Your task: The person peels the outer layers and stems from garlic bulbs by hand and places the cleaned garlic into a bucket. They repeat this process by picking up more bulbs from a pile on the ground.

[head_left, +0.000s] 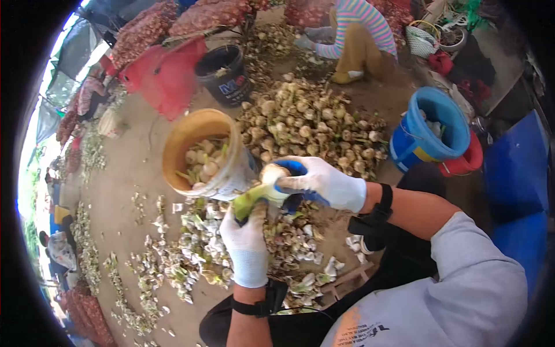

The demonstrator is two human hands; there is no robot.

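Note:
My right hand point(332, 182), in a white glove with blue on the palm side, is closed around a pale garlic bulb point(273, 174). My left hand point(244, 237), gloved the same way, pinches the green stalk point(247, 200) that runs down from the bulb. Some of the left fingers are hidden behind the stalk. Just beyond the hands, a yellowish bucket point(171, 153) holds several peeled pale bulbs point(207, 159). Behind it spreads a large heap of brownish garlic bulbs point(306, 118). Below the hands lie white and green peelings point(202, 243) on the ground.
A blue bucket point(413, 136) with bulbs inside stands at the right, by a red basin point(471, 159). A black bucket point(222, 78) and red sheeting point(165, 75) are further back. Another person point(361, 40) crouches beyond the heap. Full mesh sacks point(144, 34) line the back.

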